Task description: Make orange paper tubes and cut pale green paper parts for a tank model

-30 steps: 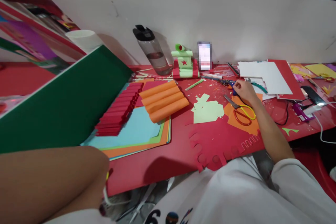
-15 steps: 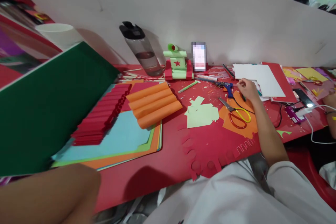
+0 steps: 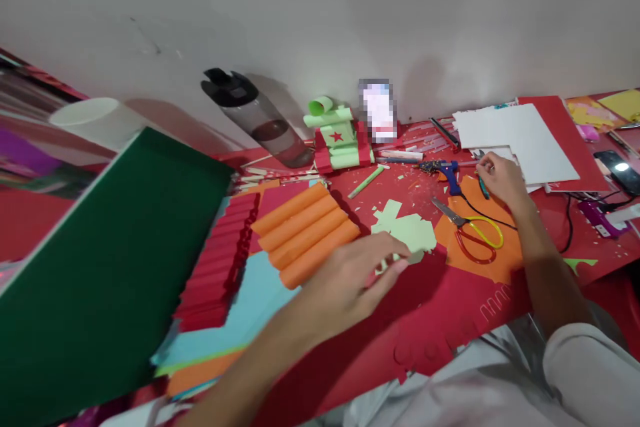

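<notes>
My left hand (image 3: 367, 273) reaches over the table with fingers curved and thumb slightly apart. Its fingertips hover at the lower edge of a cut pale green paper (image 3: 413, 232), which shows through the gap between them. My right hand (image 3: 503, 177) is closed in a pinch at a teal-handled tool (image 3: 483, 188), mostly covered by the fingers. Left of it lies a blue glue gun (image 3: 450, 177) with a glue stick in its back. Scissors (image 3: 460, 219) with yellow and red handles rest on orange paper (image 3: 457, 260).
Folded orange paper (image 3: 305, 233) and pleated red paper (image 3: 220, 260) lie on coloured sheets at left, beside a leaning green board (image 3: 120, 267). A bottle (image 3: 270, 123), a green-and-red paper model (image 3: 337, 137) and a phone (image 3: 379, 110) stand along the wall. White board (image 3: 530, 140) lies at right.
My left hand has come from the lower left to the pale green paper. My right hand has shifted slightly right, from the glue stick's end to the teal-handled tool. The view has tilted.
</notes>
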{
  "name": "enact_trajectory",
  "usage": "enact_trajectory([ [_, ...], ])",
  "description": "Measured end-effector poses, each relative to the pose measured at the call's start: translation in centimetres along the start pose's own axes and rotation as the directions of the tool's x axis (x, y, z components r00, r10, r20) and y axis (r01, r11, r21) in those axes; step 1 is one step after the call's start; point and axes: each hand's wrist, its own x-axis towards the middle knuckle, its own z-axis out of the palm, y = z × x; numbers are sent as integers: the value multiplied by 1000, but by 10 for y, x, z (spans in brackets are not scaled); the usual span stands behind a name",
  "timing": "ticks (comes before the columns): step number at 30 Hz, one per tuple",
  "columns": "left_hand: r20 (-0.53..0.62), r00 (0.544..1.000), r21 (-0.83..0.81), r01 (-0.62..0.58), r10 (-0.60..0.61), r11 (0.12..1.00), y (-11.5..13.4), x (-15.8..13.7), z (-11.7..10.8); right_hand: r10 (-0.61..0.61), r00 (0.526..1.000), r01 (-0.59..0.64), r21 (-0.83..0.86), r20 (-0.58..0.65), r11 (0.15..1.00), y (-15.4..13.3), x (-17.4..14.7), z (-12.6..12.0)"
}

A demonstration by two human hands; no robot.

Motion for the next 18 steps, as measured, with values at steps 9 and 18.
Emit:
enact_trajectory([
  [9, 63, 977, 349, -211, 202, 913, -48, -4, 83, -123, 977, 115, 59, 174, 992, -50, -9, 35],
  [18, -110, 974, 227, -170, 199, 959, -53, -16, 84, -178, 978, 164, 122, 112, 979, -43, -11, 44],
])
